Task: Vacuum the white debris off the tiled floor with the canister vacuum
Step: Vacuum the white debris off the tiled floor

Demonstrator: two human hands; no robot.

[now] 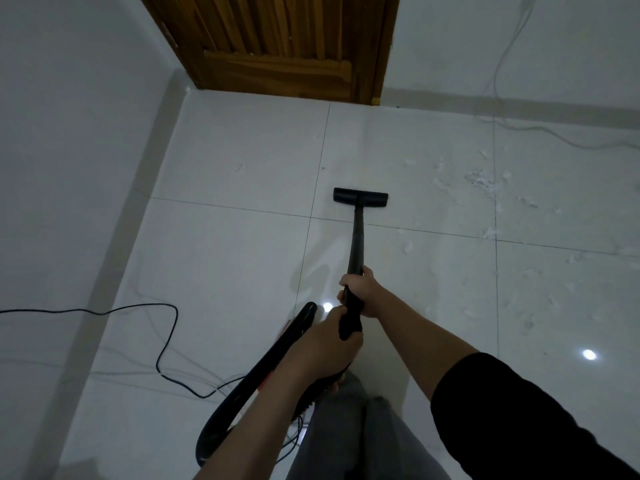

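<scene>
1. The canister body of the vacuum is mostly hidden behind the left forearm; only a dark, ribbed edge shows near the person's grey trouser legs (349,431), and its shape cannot be made out.
2. The glossy black flexible hose (263,372) curves from below the hands down to the lower edge of the view, where its loop is partly covered by the arm.
3. The rigid matte black wand tube (356,237) runs straight up from the hands to the flat, rectangular black floor nozzle (360,196), which sits on the polished pale grey tiled floor (235,258) just right of a grout line.
4. The right hand (360,292) is wrapped around the wand higher up; the left hand (337,344) grips the thicker black handle end just below it, fingers curled round.
5. The scattered white flaky debris (481,180) lies to the right of the nozzle, apart from it, spread over several tiles; the small bits blur against the pale floor.
6. A thin black power cord (162,341) snakes across the left floor and is cut off at the left edge.
7. A slatted brown wooden door (277,46) stands at the top, its upper part out of view; a pale cable (502,81) hangs down the white wall beside it and trails off to the right.
</scene>
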